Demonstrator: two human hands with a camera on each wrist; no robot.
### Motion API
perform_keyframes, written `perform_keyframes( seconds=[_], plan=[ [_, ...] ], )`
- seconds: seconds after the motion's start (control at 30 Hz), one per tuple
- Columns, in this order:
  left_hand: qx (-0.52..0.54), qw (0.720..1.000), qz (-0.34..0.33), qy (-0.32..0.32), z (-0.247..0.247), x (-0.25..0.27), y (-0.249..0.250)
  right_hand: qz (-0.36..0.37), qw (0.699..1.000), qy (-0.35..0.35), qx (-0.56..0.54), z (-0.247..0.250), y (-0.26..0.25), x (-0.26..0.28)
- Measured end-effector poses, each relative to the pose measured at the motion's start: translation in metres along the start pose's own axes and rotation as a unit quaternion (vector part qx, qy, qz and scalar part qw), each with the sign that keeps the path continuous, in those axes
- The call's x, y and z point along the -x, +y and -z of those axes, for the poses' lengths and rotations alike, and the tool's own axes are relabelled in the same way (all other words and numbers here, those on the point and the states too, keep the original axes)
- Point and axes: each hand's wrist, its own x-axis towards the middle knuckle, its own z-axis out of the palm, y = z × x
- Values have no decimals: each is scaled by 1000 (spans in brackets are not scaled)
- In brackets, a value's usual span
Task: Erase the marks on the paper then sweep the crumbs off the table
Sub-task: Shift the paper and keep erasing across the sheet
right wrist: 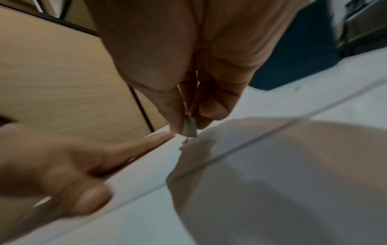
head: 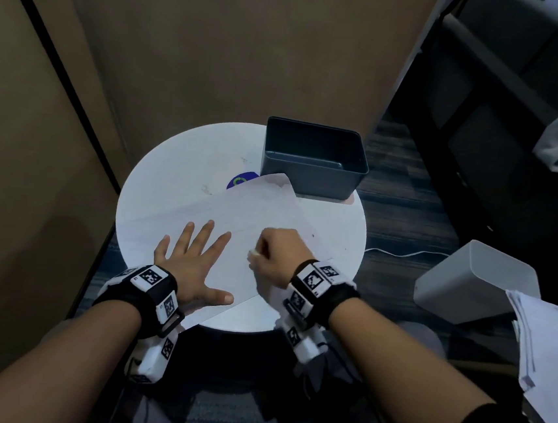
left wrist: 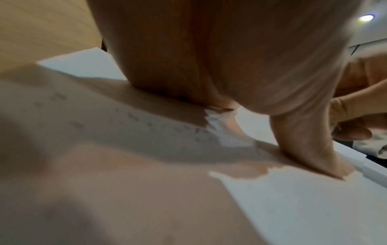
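A white sheet of paper [head: 235, 220] lies across the round white table [head: 173, 167]. My left hand [head: 194, 264] presses flat on the paper's near left part, fingers spread and straight. My right hand [head: 275, 253] is beside it to the right, fingers curled, pinching a small pale eraser [right wrist: 190, 128] with its tip down on the paper [right wrist: 272, 132]. Tiny dark crumbs [right wrist: 183, 144] sit just under the eraser. In the left wrist view my left thumb [left wrist: 310, 149] lies on the paper [left wrist: 293, 207], and faint grey marks [left wrist: 146, 121] show through it.
A dark grey open bin [head: 313, 158] stands at the table's far right edge, touching the paper's far corner. A blue and green sticker [head: 241, 180] peeks from under the paper. A white bin [head: 475, 281] sits on the floor at right, with stacked papers [head: 544, 346] beside it.
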Motion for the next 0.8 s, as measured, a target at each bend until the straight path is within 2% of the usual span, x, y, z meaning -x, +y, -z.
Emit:
perform_keyframes(
  seconds=[0.07,0.13,0.23,0.33,0.4,0.47,0.57,0.7,0.73,0.8],
  plan=[
    [0,1000,-1,6,0,0,0,-19,1000,15,-9,-2,9,0],
    [2,1000,-5,8,-1,0,1,-76,996,43,-21,13,36,-5],
    [7,1000,-4,8,-4,1,0,-141,987,77,33,42,67,-14],
    [12,1000,-4,15,-3,3,-2,-90,992,72,59,41,49,-22],
    [13,1000,-9,17,-2,2,-2,-30,999,27,28,19,20,-19],
    [12,1000,-9,14,-1,1,-2,-5,1000,-7,-1,-3,-2,-11],
    [9,1000,-9,13,-3,0,-2,-35,999,30,-21,-1,19,-7],
    [12,1000,-10,10,-6,2,-2,-129,987,95,24,44,73,-15],
    [13,1000,-8,13,-7,2,-2,-132,986,100,34,48,75,-17],
    [15,1000,-5,17,-6,3,-3,-89,992,89,24,41,58,-21]
  ],
)
